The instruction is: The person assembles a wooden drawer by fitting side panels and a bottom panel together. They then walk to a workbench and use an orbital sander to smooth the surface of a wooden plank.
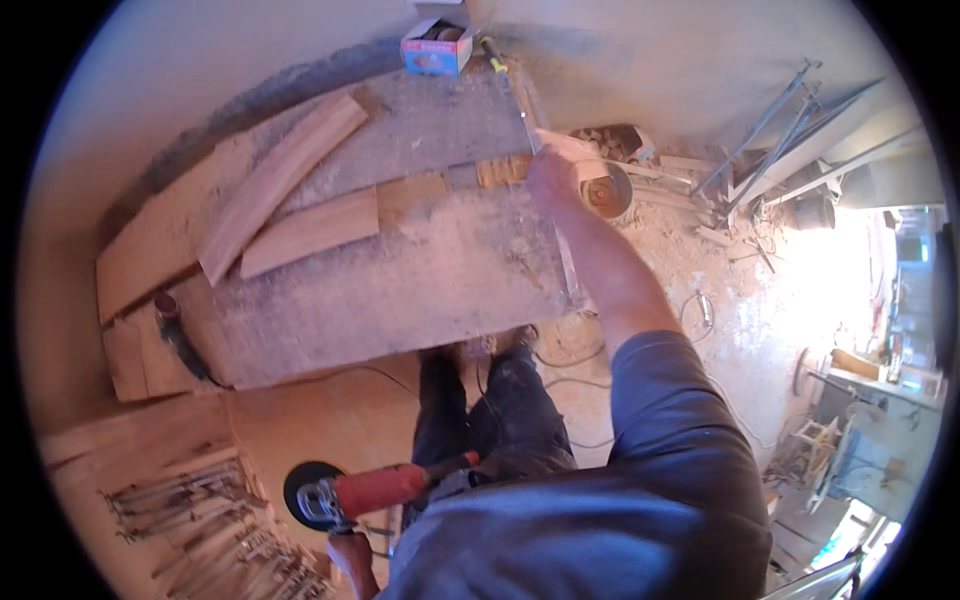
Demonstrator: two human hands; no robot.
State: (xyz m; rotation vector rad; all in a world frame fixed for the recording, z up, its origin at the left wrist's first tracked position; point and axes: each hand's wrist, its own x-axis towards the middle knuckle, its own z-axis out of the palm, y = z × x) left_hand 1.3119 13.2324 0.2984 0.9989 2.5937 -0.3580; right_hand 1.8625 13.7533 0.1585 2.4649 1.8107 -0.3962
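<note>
A red angle grinder (385,488) with a dark round disc hangs low on my left, beside my legs. My left hand (349,552) is closed round its side handle below the disc. My right arm reaches out to the far right edge of the workbench (400,270). There my right hand (553,180) is closed on a pale piece of wood (570,149) that sticks out past the edge. Its fingers are partly hidden. Two shaped wooden boards, a long one (285,185) and a shorter one (312,232), lie on the bench.
A second power tool (175,335) lies at the bench's left end. A small open box (437,50) stands at the back. Many clamps (225,510) lie at lower left. A round container (607,192) and cables (575,382) are on the dusty floor.
</note>
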